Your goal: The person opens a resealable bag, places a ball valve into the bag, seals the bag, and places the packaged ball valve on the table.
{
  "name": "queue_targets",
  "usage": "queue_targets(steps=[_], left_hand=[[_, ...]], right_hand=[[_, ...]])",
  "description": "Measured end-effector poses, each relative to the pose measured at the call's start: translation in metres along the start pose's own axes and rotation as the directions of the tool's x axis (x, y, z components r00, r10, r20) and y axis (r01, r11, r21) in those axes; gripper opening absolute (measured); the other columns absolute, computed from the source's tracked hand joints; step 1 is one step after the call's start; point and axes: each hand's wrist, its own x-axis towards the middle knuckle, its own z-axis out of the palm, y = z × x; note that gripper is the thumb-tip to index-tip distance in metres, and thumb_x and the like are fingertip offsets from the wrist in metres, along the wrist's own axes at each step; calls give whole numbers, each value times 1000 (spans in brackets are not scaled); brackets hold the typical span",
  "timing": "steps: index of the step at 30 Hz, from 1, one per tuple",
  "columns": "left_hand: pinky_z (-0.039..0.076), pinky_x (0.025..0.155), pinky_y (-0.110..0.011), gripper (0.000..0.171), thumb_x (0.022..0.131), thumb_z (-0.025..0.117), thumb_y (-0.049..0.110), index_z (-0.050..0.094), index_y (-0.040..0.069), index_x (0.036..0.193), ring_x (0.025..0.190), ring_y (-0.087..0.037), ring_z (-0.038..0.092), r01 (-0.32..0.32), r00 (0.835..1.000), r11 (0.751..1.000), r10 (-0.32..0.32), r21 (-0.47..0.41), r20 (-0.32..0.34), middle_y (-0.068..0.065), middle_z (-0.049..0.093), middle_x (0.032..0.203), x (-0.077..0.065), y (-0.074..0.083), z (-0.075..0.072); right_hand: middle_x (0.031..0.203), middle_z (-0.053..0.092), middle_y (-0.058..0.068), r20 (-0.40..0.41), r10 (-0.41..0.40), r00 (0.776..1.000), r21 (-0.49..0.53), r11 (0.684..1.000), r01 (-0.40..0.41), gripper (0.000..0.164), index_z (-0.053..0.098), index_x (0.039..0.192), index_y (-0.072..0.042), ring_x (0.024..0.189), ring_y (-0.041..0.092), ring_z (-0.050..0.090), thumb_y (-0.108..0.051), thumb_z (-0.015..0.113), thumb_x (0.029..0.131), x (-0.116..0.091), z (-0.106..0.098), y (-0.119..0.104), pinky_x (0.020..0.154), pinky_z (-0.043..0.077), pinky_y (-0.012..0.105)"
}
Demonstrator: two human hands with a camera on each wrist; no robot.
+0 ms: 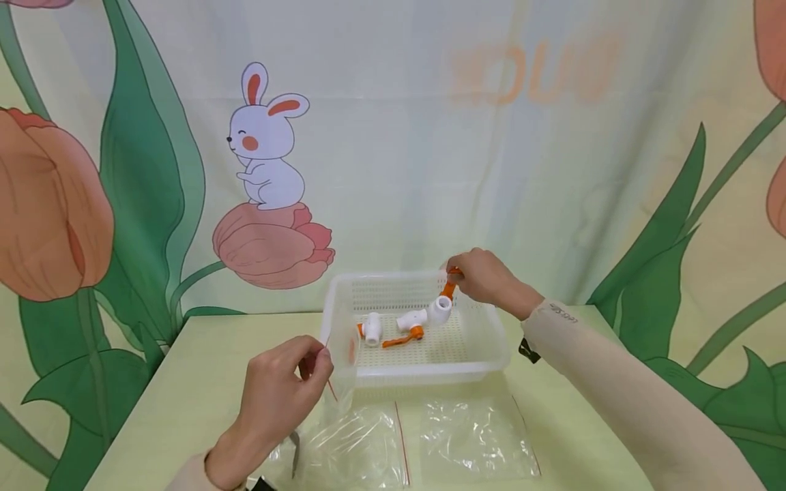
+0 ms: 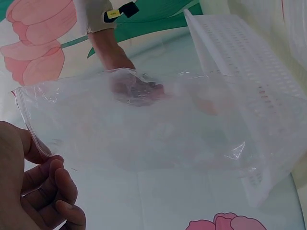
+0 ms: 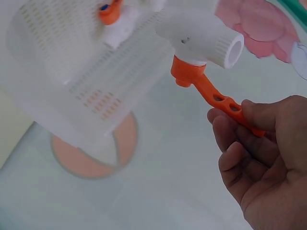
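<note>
My right hand (image 1: 485,276) pinches the orange lever of a white plastic ball valve (image 1: 441,309) over the back right of the white basket (image 1: 424,372). In the right wrist view, thumb and fingers grip the lever's end, and the valve body (image 3: 199,38) hangs beyond it. Left of the basket, my left hand (image 1: 276,392) pinches the edge of a clear zip bag (image 2: 144,129) between thumb and index finger. The bag looks flat, with nothing visible inside. Two more white valves with orange levers, one at the left (image 1: 372,329) and one in the middle (image 1: 413,319), lie in the basket.
Two clear zip bags with red strips, a left one (image 1: 362,443) and a right one (image 1: 475,436), lie flat on the pale green table (image 1: 159,402) before the basket. A curtain (image 1: 393,136) printed with tulips and a rabbit hangs behind the table.
</note>
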Motion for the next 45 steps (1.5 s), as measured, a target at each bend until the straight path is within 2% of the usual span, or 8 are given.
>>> queue_targets(steps=[6, 13, 17, 21, 25, 34, 39, 45], left_hand=[[35, 49, -15, 13, 80, 58, 13, 58, 20, 69, 50, -1, 43, -3, 1000, 1000, 3, -5, -8, 12, 49, 57, 2, 0, 0], [36, 50, -15, 14, 80, 57, 13, 58, 21, 68, 50, -2, 45, 1, 1000, 1000, -1, -31, -1, 12, 51, 57, 7, 4, 3], [36, 48, -17, 14, 81, 58, 14, 59, 20, 69, 51, -1, 43, 6, 1000, 999, -5, -33, 11, 11, 52, 58, 10, 9, 6], [36, 48, -18, 13, 81, 57, 14, 59, 20, 69, 51, -1, 42, 9, 1000, 999, -8, -34, 10, 11, 52, 58, 12, 11, 9], [36, 49, -17, 14, 80, 56, 13, 59, 20, 68, 51, -1, 42, 12, 1000, 999, -11, -47, 7, 11, 51, 58, 15, 14, 13], [36, 49, -19, 13, 80, 57, 14, 59, 19, 68, 51, -2, 42, 6, 1000, 998, -5, -62, 9, 10, 51, 57, 21, 21, 20], [35, 49, -18, 14, 80, 56, 13, 59, 18, 68, 51, -3, 42, -2, 1000, 998, 3, -67, 10, 10, 51, 57, 22, 22, 23], [35, 49, -18, 14, 78, 57, 11, 58, 18, 66, 50, -1, 41, -25, 999, 998, 23, -56, -24, 10, 49, 56, 23, 25, 28]], right_hand=[[92, 72, 2, -65, 44, 997, 50, 998, -40, 17, 69, 102, -12, 62, 15, 56, -18, 61, 89, -9, -26, -4, 62, 47, 28], [86, 72, 1, -204, 27, 979, 84, 996, -10, 16, 68, 102, -13, 59, 13, 56, -21, 62, 89, -24, -53, -14, 61, 46, 27], [83, 72, 0, -321, 5, 947, 121, 992, 36, 15, 68, 100, -15, 58, 11, 54, -22, 63, 88, -35, -73, -24, 53, 40, 24], [80, 72, -1, -441, -33, 897, 130, 986, 100, 14, 69, 98, -16, 51, 9, 50, -21, 65, 87, -45, -91, -34, 47, 35, 22], [76, 69, -5, -521, -67, 851, 118, 982, 149, 12, 70, 96, -18, 44, 9, 39, -21, 66, 86, -55, -105, -43, 44, 32, 20], [80, 70, -5, -596, -116, 795, 100, 971, 217, 13, 70, 97, -17, 45, 8, 35, -17, 66, 85, -74, -124, -63, 45, 27, 17], [82, 70, -5, -615, -142, 776, 107, 960, 259, 14, 70, 97, -15, 49, 3, 40, -14, 68, 84, -82, -130, -75, 47, 31, 15], [83, 71, -3, -645, -172, 745, 122, 939, 323, 15, 71, 97, -13, 54, -1, 41, -9, 69, 82, -89, -132, -90, 50, 33, 14]])
